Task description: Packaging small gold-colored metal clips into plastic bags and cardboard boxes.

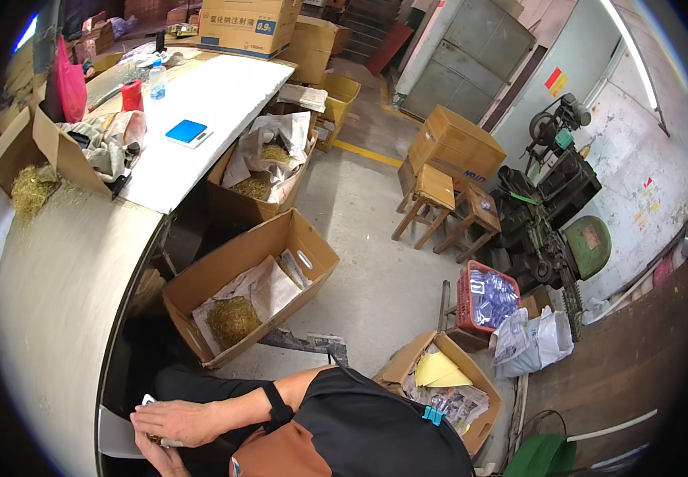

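Brown cardboard forms the long open carton [240,258], which is lined with paper and holds a golden tangle [232,321] of fine pieces. Below and left of the carton, the person's right hand [181,421] is laid over a small object [148,400], its fingers close together and bent around it. Only a pale edge of that object shows, so its kind is hard to make out. The left hand [161,457] is underneath, just farther from the carton and partly covered; whether its fingers pinch anything, I cannot tell. A black strap [278,403] circles the right forearm, directly below the carton.

Left of the carton runs the pale bench [58,278]. On its far part, up and left of the carton, are a flat blue-topped device [189,132], a red container [131,95], a clear bottle [157,81] and a bundled cloth [113,143]. Just above the carton is a paper-lined box [244,203] with more golden pieces. Right of the carton are a red basket [464,296] of clear, bluish pieces and, higher up, two wooden stools [436,188]. Lower right of it, another open box [483,433] holds yellow sheets [441,370].
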